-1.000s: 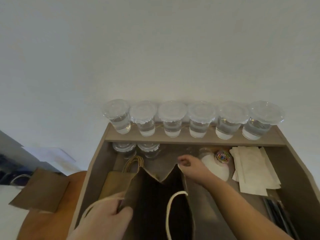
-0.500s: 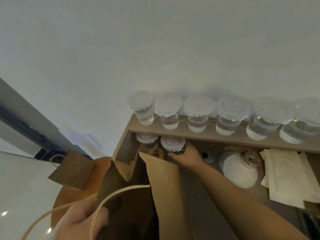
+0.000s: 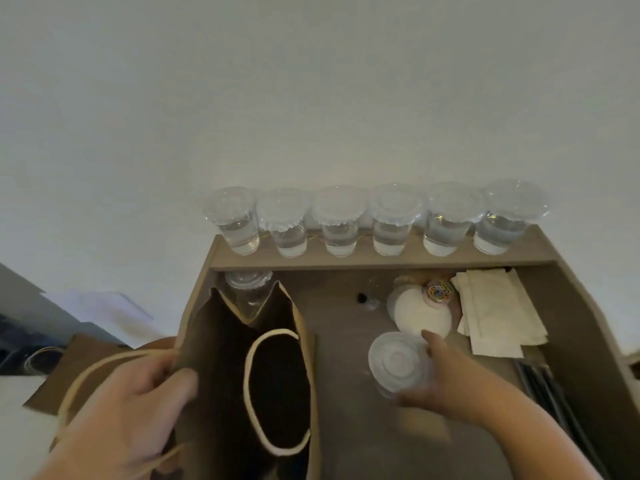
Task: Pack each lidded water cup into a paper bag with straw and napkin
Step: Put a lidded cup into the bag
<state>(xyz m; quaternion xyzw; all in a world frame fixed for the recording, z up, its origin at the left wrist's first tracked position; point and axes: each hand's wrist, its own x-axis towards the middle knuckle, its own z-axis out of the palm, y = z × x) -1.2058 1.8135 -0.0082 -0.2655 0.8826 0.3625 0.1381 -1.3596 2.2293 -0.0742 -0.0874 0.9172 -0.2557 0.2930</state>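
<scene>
An open brown paper bag (image 3: pixel 221 358) with cream rope handles stands upright at the lower left of the desk. My left hand (image 3: pixel 138 407) grips its left rim and holds it open. My right hand (image 3: pixel 446 379) is closed around a clear lidded water cup (image 3: pixel 396 363), held just right of the bag, above the desk. Several more lidded water cups (image 3: pixel 367 220) line the raised shelf at the back. Another lidded cup (image 3: pixel 247 284) stands behind the bag, partly hidden. White napkins (image 3: pixel 498 310) lie at the right, and dark straws (image 3: pixel 550 393) lie at the right edge.
A stack of white lids (image 3: pixel 420 315) with a ball of coloured rubber bands (image 3: pixel 439 291) sits mid-desk. The desk's raised side walls (image 3: pixel 588 327) bound the work area. Flat brown paper bags (image 3: pixel 79 358) lie on an orange surface to the left. A white wall is behind.
My right hand has drawn back from under the shelf toward me, now carrying a lidded cup. The bag stands upright again with its mouth open, and the view has swung back right.
</scene>
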